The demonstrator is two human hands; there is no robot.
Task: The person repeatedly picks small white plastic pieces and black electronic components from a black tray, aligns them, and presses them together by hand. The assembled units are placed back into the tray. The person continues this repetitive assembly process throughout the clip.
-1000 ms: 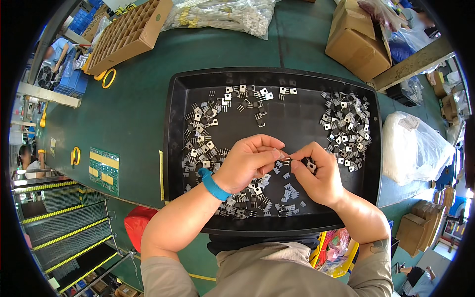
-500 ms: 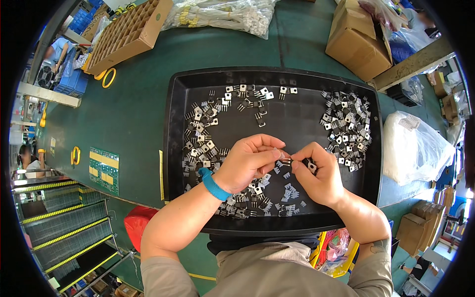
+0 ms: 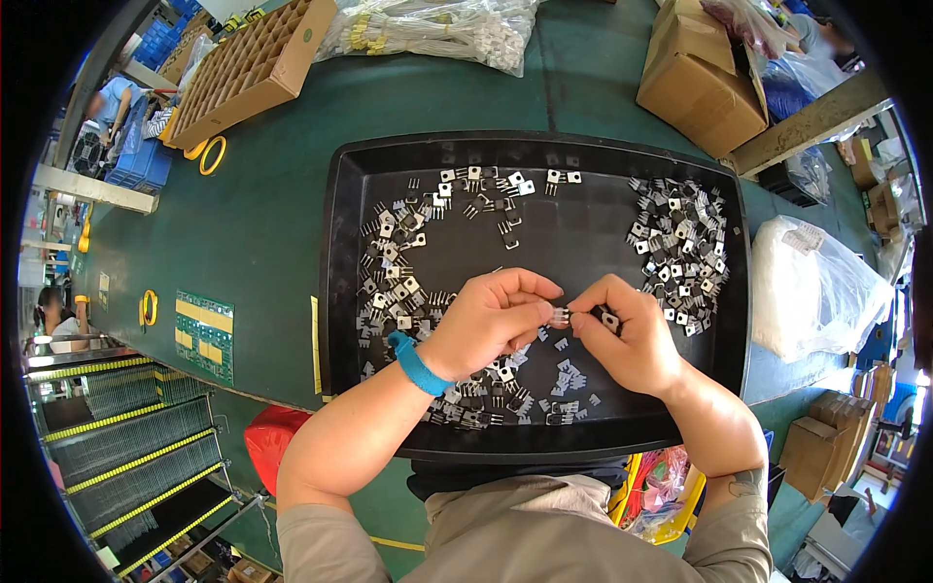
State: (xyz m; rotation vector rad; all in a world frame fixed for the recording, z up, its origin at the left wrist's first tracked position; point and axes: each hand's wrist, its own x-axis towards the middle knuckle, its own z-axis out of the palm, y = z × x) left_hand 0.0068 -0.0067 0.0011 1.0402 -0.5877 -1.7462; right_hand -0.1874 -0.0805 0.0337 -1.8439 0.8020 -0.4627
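Note:
Over the middle of a black tray, my left hand pinches a transistor between thumb and forefinger, its metal legs pointing right. My right hand is closed, thumb and forefinger tips meeting at those legs. A second transistor shows inside the curl of my right hand. Whatever sits between the right fingertips is too small to make out. Loose transistors lie along the tray's left side, and a denser heap is at the right. Small grey comb-shaped pieces are scattered below my hands.
On the green table are a divided cardboard box, bagged white cables, an open carton, a white plastic-wrapped bundle, a green circuit board and yellow tape rolls. A rack of boards stands lower left.
The fingertips of both hands have shifted slightly, the right hand a little upward. The transistor in the right hand's curl has risen with it. The tray's contents look the same.

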